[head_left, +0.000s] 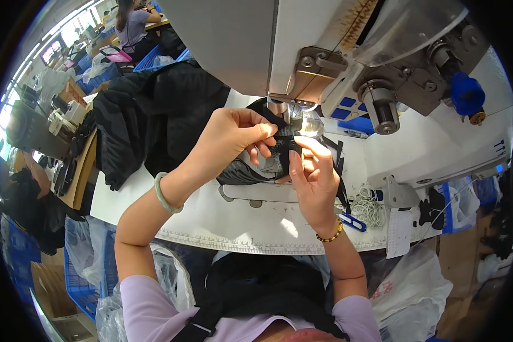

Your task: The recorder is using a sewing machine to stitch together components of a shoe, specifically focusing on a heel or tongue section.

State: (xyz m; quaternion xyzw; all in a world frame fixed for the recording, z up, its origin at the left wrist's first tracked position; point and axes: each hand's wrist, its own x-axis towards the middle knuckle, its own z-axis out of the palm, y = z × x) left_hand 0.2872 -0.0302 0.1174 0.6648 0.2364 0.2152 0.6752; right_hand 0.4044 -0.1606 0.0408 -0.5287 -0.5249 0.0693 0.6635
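Observation:
A piece of black fabric point(280, 153) lies under the head of a white sewing machine point(228, 40), partly hidden by my fingers. My left hand point(239, 135) pinches its upper left part between thumb and fingers, close beside the presser foot and needle area point(290, 114). On the fabric's right edge, my right hand point(313, 171) has thumb and index finger closed, the other fingers curled beneath. A bright lamp spot lights the cloth between both hands. Black striped material point(239, 171) bunches around the machine bed below my left hand.
Black garments point(154, 108) are heaped on the table's left. Blue thread snips point(353, 222) and tangled white cord point(369, 208) lie right of my right wrist. A ruler strip point(239, 244) runs along the near edge. Plastic bags point(416, 285) hang below; a co-worker point(134, 28) sits far left.

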